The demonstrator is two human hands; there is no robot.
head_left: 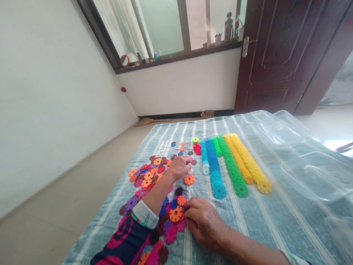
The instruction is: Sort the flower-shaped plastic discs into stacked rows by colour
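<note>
My left hand (179, 167) reaches over the far side of a loose pile of notched plastic discs, its fingers closed at a small pink disc (191, 159). A brown disc (193, 162) lies just beyond those fingertips. My right hand (206, 220) rests at the right edge of the nearer pile, fingers curled in beside an orange disc (175, 213); what lies under them is hidden. Between the hands a single orange disc (189, 179) lies flat. Further right, overlapping discs form rows: blue (213, 162), green (232, 167) and yellow (249, 162).
A striped cloth (256, 228) covers the surface. Two clear plastic containers (311, 176) sit at the right. Short red (197, 149) and lime (195, 140) groups lie at the far side. Behind are a window sill (176, 58) and a brown door (275, 55).
</note>
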